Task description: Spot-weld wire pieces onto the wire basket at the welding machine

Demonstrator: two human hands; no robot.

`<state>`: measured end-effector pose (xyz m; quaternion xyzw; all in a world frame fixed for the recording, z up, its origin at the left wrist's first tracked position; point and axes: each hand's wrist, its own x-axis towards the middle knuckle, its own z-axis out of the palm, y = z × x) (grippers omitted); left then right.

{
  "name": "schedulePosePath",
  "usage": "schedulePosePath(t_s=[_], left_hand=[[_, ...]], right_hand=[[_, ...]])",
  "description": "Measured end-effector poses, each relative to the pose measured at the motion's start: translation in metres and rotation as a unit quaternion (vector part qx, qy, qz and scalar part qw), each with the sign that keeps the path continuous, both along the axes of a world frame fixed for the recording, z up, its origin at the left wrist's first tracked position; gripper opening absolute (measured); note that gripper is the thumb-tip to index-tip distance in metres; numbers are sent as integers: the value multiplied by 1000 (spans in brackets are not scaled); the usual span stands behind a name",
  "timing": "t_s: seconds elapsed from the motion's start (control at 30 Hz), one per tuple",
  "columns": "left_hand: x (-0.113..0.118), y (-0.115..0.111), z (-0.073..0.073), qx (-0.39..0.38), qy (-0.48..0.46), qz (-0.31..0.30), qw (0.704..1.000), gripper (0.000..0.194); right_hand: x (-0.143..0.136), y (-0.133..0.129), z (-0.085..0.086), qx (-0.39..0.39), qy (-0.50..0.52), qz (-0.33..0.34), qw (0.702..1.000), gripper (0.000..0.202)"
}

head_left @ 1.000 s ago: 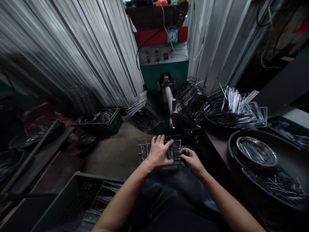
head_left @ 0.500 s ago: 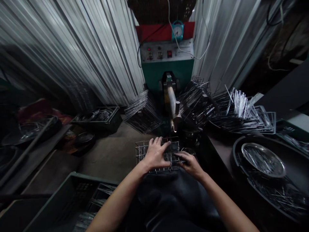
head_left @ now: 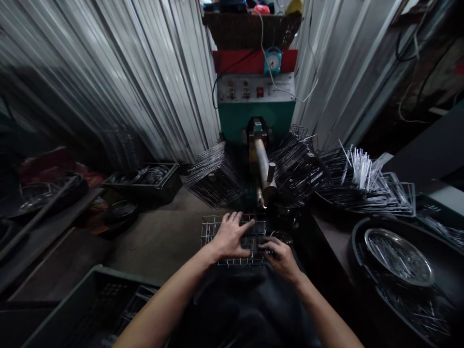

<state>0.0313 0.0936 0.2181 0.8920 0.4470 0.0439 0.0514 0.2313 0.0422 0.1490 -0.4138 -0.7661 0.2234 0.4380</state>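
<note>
Corrugated metal sheeting (head_left: 119, 77) lines the walls of a dim workshop, and a green machine (head_left: 255, 113) with a red band and small switches stands straight ahead of the hands. Its metal arm (head_left: 264, 171) reaches out toward the person and ends just beyond the fingertips. On the person's lap lies a wire grid basket (head_left: 213, 232), roughly level. The left hand (head_left: 230, 237) rests flat on top of it with fingers spread, pressing down rather than gripping. The right hand (head_left: 279, 253) sits at the basket's right edge, fingers curled and pinched at the wires; whether it grips a separate small piece cannot be told. Beyond the left hand, a stack of wire frames (head_left: 213, 176) leans by the machine, and another stack (head_left: 299, 162) leans beyond the right hand. Far to the right of the right hand, a dark desk carries a round metal dish (head_left: 398, 256) full of short wires. Near the left forearm stands a green crate (head_left: 83, 309).
</note>
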Motion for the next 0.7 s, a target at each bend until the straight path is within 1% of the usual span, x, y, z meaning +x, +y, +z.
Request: schedulePosePath(t_s=[0.2, 0.3, 0.43, 0.53, 0.6, 0.7], left_hand=[[0, 11, -5, 6, 4, -21, 1000, 93], [2, 21, -6, 2, 7, -16, 1000, 93], [7, 34, -4, 0, -1, -3, 1000, 91], [11, 42, -3, -5, -7, 14, 1000, 90], [13, 44, -3, -11, -9, 19, 1000, 89], [15, 44, -4, -10, -11, 13, 1000, 88]], right_hand=[[0, 6, 0, -3, -1, -9, 1000, 15], [2, 15, 0, 1, 0, -15, 1000, 14], [5, 32, 0, 12, 15, -24, 1000, 12], [8, 43, 3, 21, 21, -19, 999, 12], [8, 47, 4, 21, 27, -12, 999, 12], [7, 45, 4, 21, 37, -16, 999, 12]])
